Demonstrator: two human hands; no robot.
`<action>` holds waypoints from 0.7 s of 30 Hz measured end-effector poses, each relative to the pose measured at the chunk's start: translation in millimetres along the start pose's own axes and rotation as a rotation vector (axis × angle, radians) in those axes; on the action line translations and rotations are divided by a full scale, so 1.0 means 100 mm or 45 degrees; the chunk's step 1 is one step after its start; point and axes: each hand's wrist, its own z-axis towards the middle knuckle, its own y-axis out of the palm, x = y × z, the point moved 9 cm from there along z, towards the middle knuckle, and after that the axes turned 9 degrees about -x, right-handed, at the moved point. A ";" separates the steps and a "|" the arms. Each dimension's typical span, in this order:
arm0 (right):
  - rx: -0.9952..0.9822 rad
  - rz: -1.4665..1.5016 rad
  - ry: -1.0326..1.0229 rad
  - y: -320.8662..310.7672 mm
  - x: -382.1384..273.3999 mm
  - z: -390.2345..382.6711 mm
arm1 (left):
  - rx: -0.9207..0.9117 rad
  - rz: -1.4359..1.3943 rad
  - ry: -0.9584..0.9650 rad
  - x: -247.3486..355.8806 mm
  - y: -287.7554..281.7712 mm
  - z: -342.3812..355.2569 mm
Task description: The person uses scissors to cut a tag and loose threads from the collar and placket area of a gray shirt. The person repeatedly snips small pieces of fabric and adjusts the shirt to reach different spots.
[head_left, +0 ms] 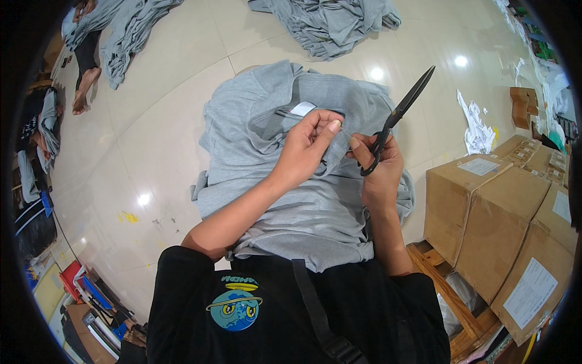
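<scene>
Pinching with the left hand (309, 141), thumb drawn up against forefinger, just beside the white label (302, 109) in a grey shirt (285, 212); cannot tell of any thread or cloth between the tips. Gripping black scissors (397, 115) by the handles in the right hand (383, 171), with fingers curled through, and with blades seemingly together, pointing up and off to the right. Bringing the right thumb and fingertip close too, near the left pinch; too small to make out anything caught there.

Looks like fine fingerwork at the neck opening, not cutting. Probably calls next for steadying the left pinch, and for any snip, turning the blades inward, away from fingers and loose folds.

Find the shirt spread across the lap, rumpled. Farther out, see tiled floor (157, 139) to the left, with more elbow room than on the right. Mind the box (448, 194) and wooden pallet (465, 312) close by the right forearm. Beyond, notice a grey cloth pile (336, 27) well ahead.
</scene>
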 end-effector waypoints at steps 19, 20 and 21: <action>0.052 -0.041 0.017 0.01 -0.04 -0.04 | 0.049 0.465 0.189 0.15 -0.07 0.02; 0.099 -0.063 0.024 -0.02 -0.06 -0.06 | 0.048 0.466 0.187 0.14 -0.06 0.03; 0.142 -0.087 0.032 -0.05 -0.09 -0.10 | 0.052 0.465 0.185 0.13 -0.06 0.03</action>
